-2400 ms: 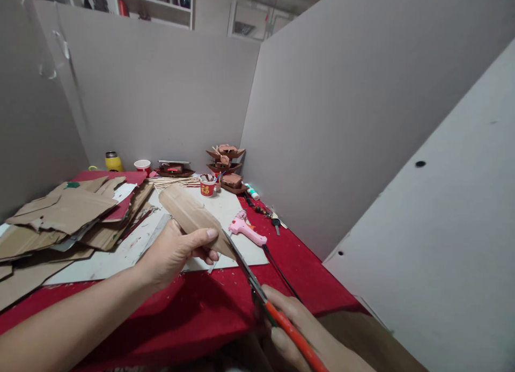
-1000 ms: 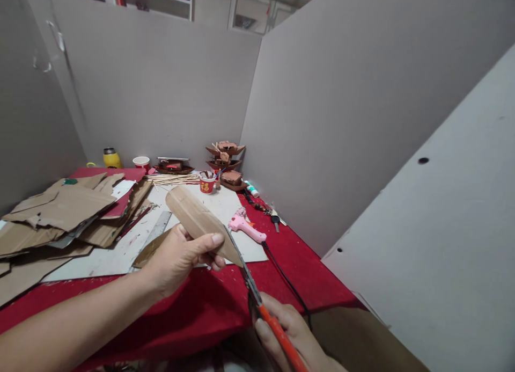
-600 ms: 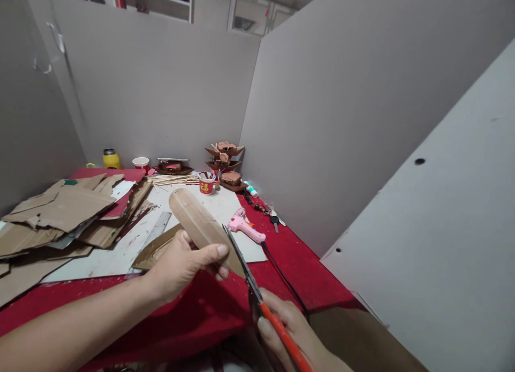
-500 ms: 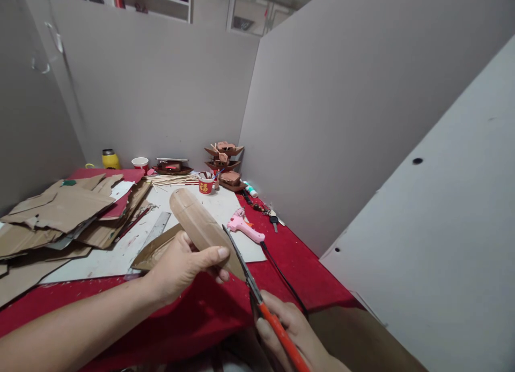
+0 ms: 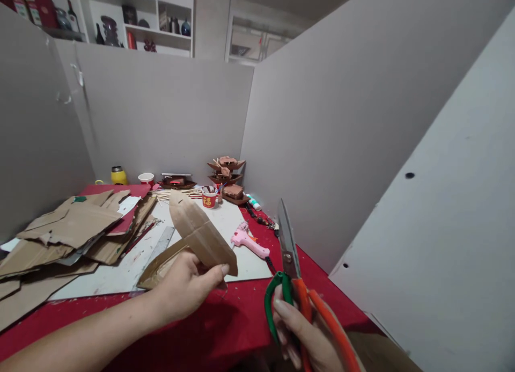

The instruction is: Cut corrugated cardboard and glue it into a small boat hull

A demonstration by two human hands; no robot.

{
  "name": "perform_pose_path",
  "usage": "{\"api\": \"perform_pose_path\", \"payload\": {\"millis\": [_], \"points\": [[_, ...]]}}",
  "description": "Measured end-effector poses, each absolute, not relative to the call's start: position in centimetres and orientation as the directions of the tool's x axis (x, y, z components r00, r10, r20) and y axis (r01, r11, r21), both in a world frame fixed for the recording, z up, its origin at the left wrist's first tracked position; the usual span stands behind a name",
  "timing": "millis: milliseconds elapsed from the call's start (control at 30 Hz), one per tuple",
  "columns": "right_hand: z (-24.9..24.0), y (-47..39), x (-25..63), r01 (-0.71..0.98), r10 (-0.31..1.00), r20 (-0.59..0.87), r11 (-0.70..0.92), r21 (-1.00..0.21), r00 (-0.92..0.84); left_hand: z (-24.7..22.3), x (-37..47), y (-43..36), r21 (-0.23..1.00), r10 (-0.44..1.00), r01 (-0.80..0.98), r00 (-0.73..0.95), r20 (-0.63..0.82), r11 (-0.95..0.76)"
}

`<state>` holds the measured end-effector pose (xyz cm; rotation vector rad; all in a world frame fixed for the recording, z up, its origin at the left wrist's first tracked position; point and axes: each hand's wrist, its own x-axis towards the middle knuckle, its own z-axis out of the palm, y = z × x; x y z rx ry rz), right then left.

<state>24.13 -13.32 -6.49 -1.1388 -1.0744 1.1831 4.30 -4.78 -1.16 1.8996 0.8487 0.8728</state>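
Observation:
My left hand (image 5: 197, 286) pinches the lower right end of a long brown cardboard piece (image 5: 197, 224) with a rounded upper end. In my right hand (image 5: 300, 323) are scissors (image 5: 288, 254) with one green and one orange handle; their blades point up, nearly together, to the right of the cardboard and apart from it. Behind my left hand, a boat-shaped cardboard form (image 5: 155, 267) lies on the white board (image 5: 100, 283), partly hidden by the hand and the held piece. A pink glue gun (image 5: 251, 242) lies between the cardboard and the scissors.
Stacked cardboard sheets (image 5: 80, 221) cover the table's left side. At the back are a yellow bottle (image 5: 118, 175), a red cup (image 5: 208, 199), thin sticks (image 5: 177, 194) and small brown boat models (image 5: 226, 170). A metal ruler (image 5: 163, 242) lies on the board. Grey panels (image 5: 161, 109) enclose the table.
The scissors have come away from the cardboard's edge, moved right and turned to point up, showing the green handle. The cardboard's lower end now has a cut edge. The view has tilted upward.

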Motion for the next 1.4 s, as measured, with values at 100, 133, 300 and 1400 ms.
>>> {"api": "perform_pose_path", "payload": {"millis": [100,133,300,1400], "points": [[-6.3,-12.5,23.7,-0.144,0.997,0.043,0.051,-0.988,0.063,-1.1,3.5,-3.5,0.478,0.621,0.402,0.58,0.527,-0.781],[-6.3,-12.2,23.5,-0.147,0.996,0.058,0.067,-0.987,0.066,-1.1,3.2,-2.9,0.259,0.505,0.444,0.634,0.586,-0.858],[-6.0,-10.6,22.2,-0.227,0.998,0.02,0.032,-0.973,0.055,-1.2,2.5,-0.9,-0.517,0.171,0.517,0.8,0.576,-0.682],[-5.8,-10.4,23.3,0.214,0.911,0.305,0.251,-0.944,0.278,-1.3,4.1,-0.3,0.993,0.9,-0.055,0.421,0.115,-0.101]]}}
